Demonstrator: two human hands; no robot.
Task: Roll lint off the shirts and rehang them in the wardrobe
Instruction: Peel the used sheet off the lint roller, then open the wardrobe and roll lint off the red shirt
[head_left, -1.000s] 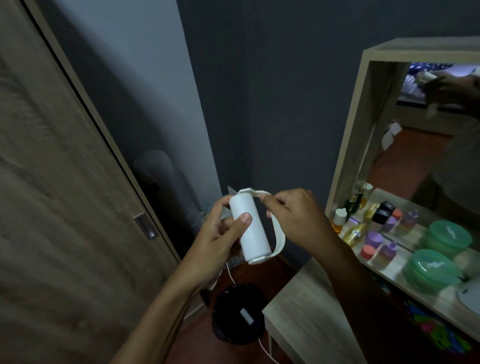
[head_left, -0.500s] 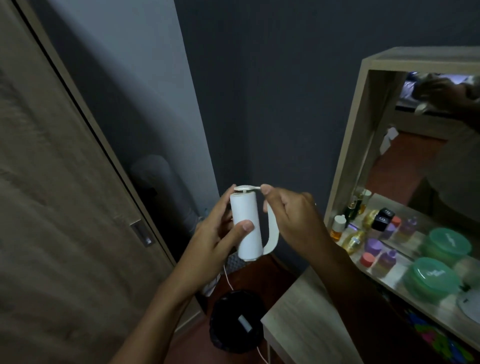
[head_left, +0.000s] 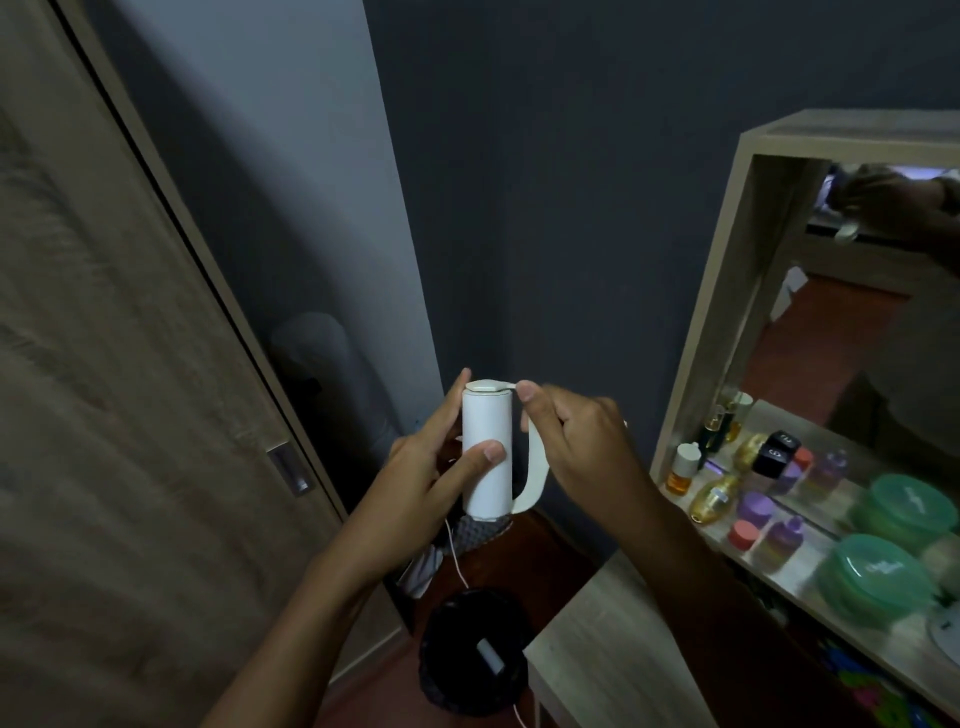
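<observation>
Handle (head_left: 535, 467) swung closer to lint roller (head_left: 485, 457), black bin (head_left: 470, 654) holding a white scrap

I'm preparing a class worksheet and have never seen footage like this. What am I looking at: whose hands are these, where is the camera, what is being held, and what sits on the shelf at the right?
There is no machine here. A person wears a wide-angle camera on the head, looking forward and down, so you see their own two bare hands from above.

The left hand grips a white lint roller, held upright. The right hand pinches its curved white handle near the top cap.

At the left is a wooden wardrobe door, shut, with a small metal pull. At the right a wooden shelf stands before a mirror; on it are small perfume bottles, purple jars and green lidded tubs. Below the hands, a dark round bin sits on the floor. No shirt is in view.
</observation>
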